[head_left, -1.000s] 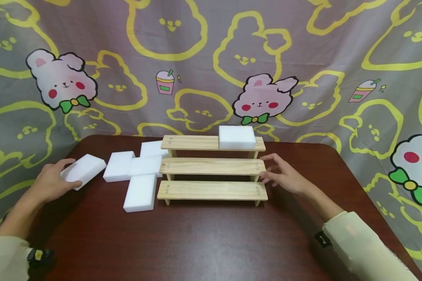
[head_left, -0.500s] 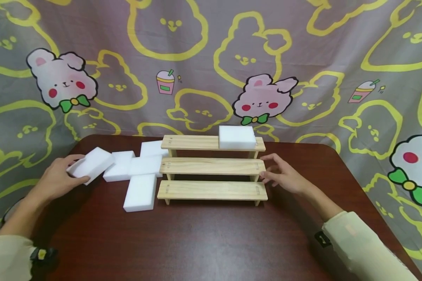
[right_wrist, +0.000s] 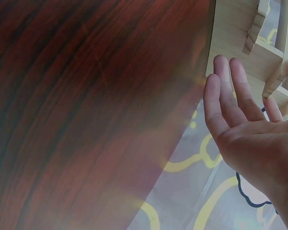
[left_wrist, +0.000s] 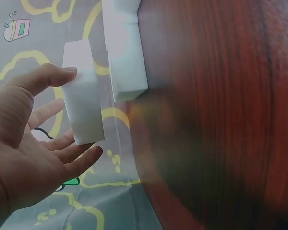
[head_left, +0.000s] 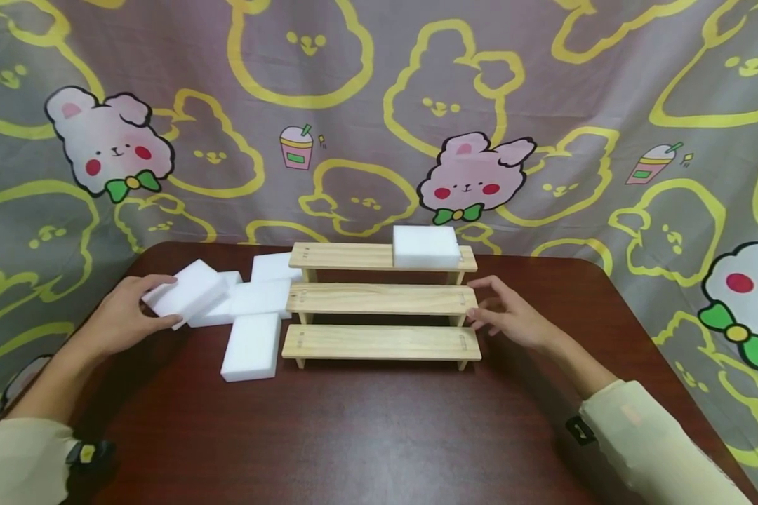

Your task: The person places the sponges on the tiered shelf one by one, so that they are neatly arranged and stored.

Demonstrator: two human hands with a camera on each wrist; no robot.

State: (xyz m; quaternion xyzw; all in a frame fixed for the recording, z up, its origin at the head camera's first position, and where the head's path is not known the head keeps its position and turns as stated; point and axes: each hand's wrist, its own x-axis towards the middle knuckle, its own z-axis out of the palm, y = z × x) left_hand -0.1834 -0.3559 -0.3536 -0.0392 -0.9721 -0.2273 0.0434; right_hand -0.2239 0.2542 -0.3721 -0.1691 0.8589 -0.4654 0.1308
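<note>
In the head view my left hand (head_left: 126, 315) grips a white foam block (head_left: 186, 291) between thumb and fingers. The block is tilted and overlaps another white foam block (head_left: 211, 312) behind it; I cannot tell whether they touch. In the left wrist view the thumb presses on one face of the held block (left_wrist: 81, 96), with fingers at the other side. My right hand (head_left: 514, 315) is at the right end of a three-step wooden stand (head_left: 382, 300), thumb and index finger around the middle board's end. Its other fingers extend loosely in the right wrist view.
More white foam blocks lie left of the stand, including one block (head_left: 251, 347) nearest the front. Another foam block (head_left: 424, 245) rests on the top step's right side. The dark wooden table (head_left: 379, 428) ends at a patterned curtain (head_left: 354, 126).
My left hand has carried its foam block rightward and slightly away from me, from beside the other blocks to over the leftmost one. The right hand and stand have stayed still.
</note>
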